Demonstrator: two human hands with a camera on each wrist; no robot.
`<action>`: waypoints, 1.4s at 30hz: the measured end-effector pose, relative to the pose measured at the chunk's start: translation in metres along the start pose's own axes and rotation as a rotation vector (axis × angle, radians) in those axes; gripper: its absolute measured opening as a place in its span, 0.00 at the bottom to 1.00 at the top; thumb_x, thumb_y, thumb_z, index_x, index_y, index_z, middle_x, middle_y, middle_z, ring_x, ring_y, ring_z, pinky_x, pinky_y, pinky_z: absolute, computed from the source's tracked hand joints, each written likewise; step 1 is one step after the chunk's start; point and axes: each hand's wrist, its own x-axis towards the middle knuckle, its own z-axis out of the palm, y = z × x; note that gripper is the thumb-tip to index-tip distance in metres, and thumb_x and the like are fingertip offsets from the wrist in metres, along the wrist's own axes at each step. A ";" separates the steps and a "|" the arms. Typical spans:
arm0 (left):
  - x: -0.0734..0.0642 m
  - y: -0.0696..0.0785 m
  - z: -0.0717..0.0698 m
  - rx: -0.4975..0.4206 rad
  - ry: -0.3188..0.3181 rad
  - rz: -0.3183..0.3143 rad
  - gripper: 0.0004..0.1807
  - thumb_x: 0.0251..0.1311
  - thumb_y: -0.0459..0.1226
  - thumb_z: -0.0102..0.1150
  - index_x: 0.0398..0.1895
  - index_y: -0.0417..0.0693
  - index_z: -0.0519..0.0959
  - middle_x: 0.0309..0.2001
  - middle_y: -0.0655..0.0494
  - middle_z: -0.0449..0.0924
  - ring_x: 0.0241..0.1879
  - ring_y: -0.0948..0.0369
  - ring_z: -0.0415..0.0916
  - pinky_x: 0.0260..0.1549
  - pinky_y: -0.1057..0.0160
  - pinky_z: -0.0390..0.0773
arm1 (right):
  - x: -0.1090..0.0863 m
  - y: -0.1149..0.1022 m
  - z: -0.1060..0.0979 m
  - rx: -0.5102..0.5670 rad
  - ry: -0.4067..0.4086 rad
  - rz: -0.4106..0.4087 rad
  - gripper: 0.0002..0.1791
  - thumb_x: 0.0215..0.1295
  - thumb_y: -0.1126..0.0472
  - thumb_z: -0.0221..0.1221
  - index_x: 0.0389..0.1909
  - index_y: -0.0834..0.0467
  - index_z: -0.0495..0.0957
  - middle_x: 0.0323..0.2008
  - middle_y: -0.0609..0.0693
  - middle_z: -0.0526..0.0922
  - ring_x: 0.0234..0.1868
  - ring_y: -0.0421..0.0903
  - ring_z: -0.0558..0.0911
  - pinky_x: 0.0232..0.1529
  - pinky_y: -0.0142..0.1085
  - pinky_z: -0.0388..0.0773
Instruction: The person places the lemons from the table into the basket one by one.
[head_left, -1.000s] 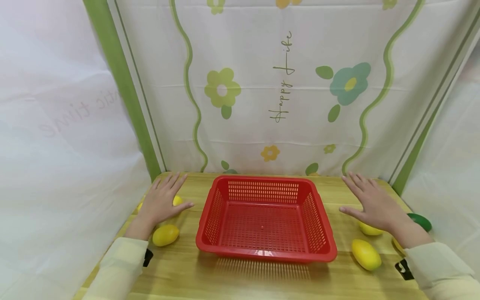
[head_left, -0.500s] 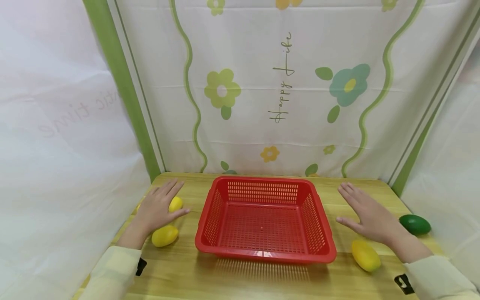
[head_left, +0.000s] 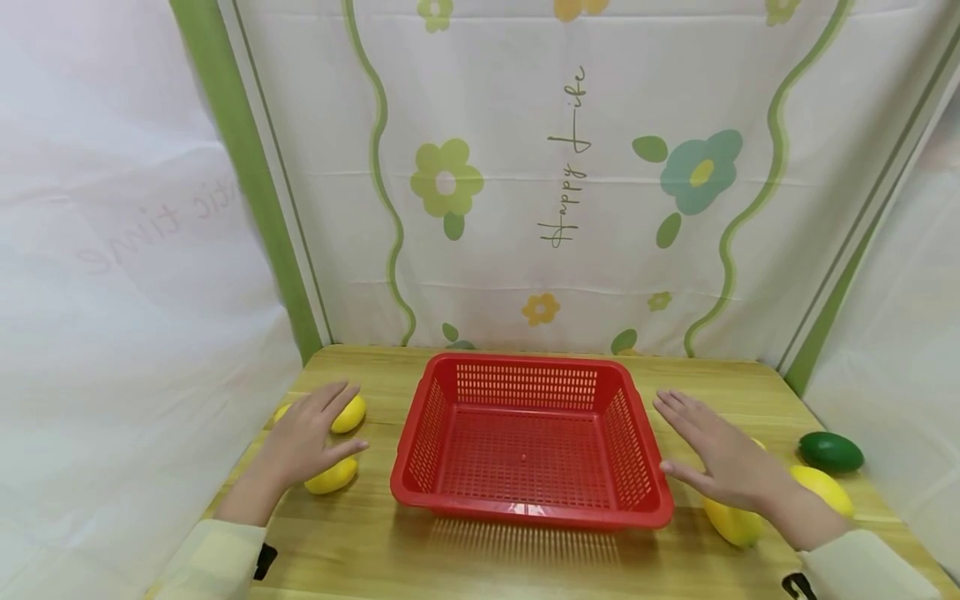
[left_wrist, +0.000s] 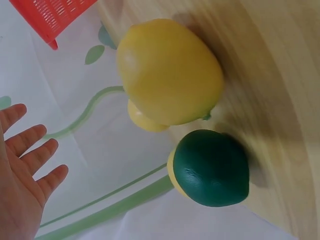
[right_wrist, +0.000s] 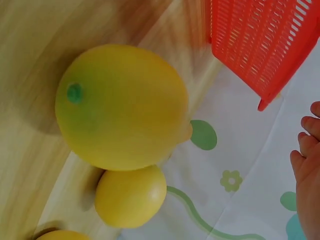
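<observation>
My left hand [head_left: 300, 433] hovers with spread fingers over the left group of fruit, holding nothing. Near it are a lemon [head_left: 333, 476], another yellow fruit [head_left: 349, 414] and a partly hidden yellow one [head_left: 282, 412]. The left wrist view adds a dark green fruit [left_wrist: 212, 168], hidden from the head view. To the right, my right hand [head_left: 723, 454] holds nothing either, thumb apart from its straight fingers. It partly covers a yellow fruit with a greenish end [head_left: 735, 525]; another yellow fruit [head_left: 825, 492] lies by the wrist. Between the hands stands a red plastic basket [head_left: 532, 512].
A dark green fruit [head_left: 831, 452] lies at the right edge of the wooden table [head_left: 450, 567]. White printed cloth [head_left: 510, 267] hangs behind the table and along both sides. The basket has perforated walls and a bare inside.
Both hands have drawn back towards the body and lower in view. The right hand has also shifted left, nearer the basket's right rim. The fruit and basket stay put.
</observation>
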 end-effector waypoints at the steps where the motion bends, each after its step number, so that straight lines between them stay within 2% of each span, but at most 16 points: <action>1: -0.002 0.000 0.000 0.002 -0.001 0.001 0.45 0.54 0.62 0.62 0.66 0.38 0.69 0.61 0.36 0.70 0.56 0.38 0.71 0.52 0.38 0.71 | 0.000 -0.001 0.001 -0.002 0.003 -0.011 0.46 0.63 0.44 0.63 0.75 0.56 0.54 0.72 0.59 0.59 0.72 0.59 0.56 0.67 0.22 0.32; 9: -0.014 0.004 -0.002 0.008 -0.026 -0.023 0.43 0.53 0.60 0.64 0.64 0.40 0.72 0.60 0.38 0.72 0.53 0.39 0.74 0.50 0.40 0.74 | -0.002 -0.007 0.009 0.011 -0.004 -0.047 0.44 0.60 0.44 0.64 0.72 0.60 0.61 0.71 0.58 0.61 0.72 0.54 0.57 0.65 0.19 0.34; 11: -0.016 0.006 -0.002 0.002 -0.034 -0.031 0.43 0.52 0.60 0.65 0.64 0.40 0.72 0.60 0.38 0.72 0.52 0.39 0.74 0.49 0.40 0.75 | -0.002 -0.009 0.010 0.009 -0.003 -0.046 0.44 0.60 0.44 0.65 0.72 0.59 0.62 0.71 0.57 0.62 0.71 0.55 0.59 0.66 0.20 0.39; 12: -0.018 0.006 -0.002 0.001 -0.036 -0.035 0.43 0.52 0.60 0.65 0.64 0.40 0.72 0.59 0.38 0.73 0.52 0.39 0.74 0.49 0.41 0.75 | -0.002 -0.010 0.011 0.007 -0.004 -0.048 0.43 0.60 0.44 0.65 0.72 0.59 0.62 0.71 0.57 0.62 0.71 0.55 0.60 0.66 0.22 0.42; 14: -0.020 0.007 -0.001 0.001 -0.031 -0.031 0.42 0.52 0.60 0.65 0.63 0.40 0.73 0.59 0.39 0.73 0.51 0.39 0.75 0.48 0.41 0.76 | -0.002 -0.012 0.011 -0.003 -0.006 -0.049 0.43 0.60 0.44 0.65 0.71 0.59 0.63 0.70 0.57 0.63 0.69 0.56 0.63 0.67 0.32 0.54; 17: -0.025 0.007 0.001 0.002 -0.024 -0.025 0.42 0.52 0.60 0.65 0.62 0.39 0.74 0.58 0.39 0.74 0.51 0.40 0.76 0.47 0.41 0.76 | -0.002 -0.015 0.012 -0.022 -0.007 -0.057 0.42 0.59 0.43 0.65 0.70 0.60 0.64 0.70 0.56 0.64 0.67 0.56 0.66 0.60 0.48 0.69; 19: -0.027 0.008 0.002 0.002 -0.013 -0.017 0.42 0.51 0.59 0.66 0.61 0.39 0.74 0.57 0.39 0.75 0.50 0.40 0.76 0.46 0.42 0.77 | -0.002 -0.015 0.012 -0.031 -0.001 -0.068 0.42 0.59 0.43 0.65 0.69 0.61 0.66 0.69 0.55 0.65 0.66 0.56 0.68 0.55 0.54 0.73; 30: -0.041 0.011 0.004 -0.024 -0.037 -0.065 0.39 0.53 0.59 0.65 0.60 0.40 0.76 0.57 0.40 0.75 0.50 0.40 0.76 0.46 0.41 0.76 | -0.004 -0.013 0.017 -0.042 -0.025 -0.059 0.39 0.62 0.43 0.62 0.68 0.61 0.68 0.68 0.55 0.67 0.65 0.55 0.70 0.55 0.52 0.74; 36: -0.048 0.011 0.011 -0.029 -0.037 -0.065 0.39 0.51 0.58 0.67 0.60 0.41 0.76 0.57 0.40 0.76 0.49 0.41 0.77 0.45 0.42 0.78 | -0.004 -0.013 0.018 -0.041 -0.015 -0.077 0.38 0.63 0.44 0.62 0.67 0.62 0.68 0.68 0.57 0.67 0.64 0.56 0.71 0.53 0.53 0.76; 42: -0.053 0.011 0.017 -0.049 -0.071 -0.081 0.39 0.50 0.56 0.70 0.60 0.40 0.76 0.56 0.39 0.76 0.50 0.41 0.77 0.45 0.42 0.78 | -0.004 -0.013 0.019 -0.046 -0.012 -0.084 0.38 0.63 0.44 0.62 0.67 0.62 0.68 0.68 0.57 0.67 0.63 0.56 0.72 0.52 0.52 0.77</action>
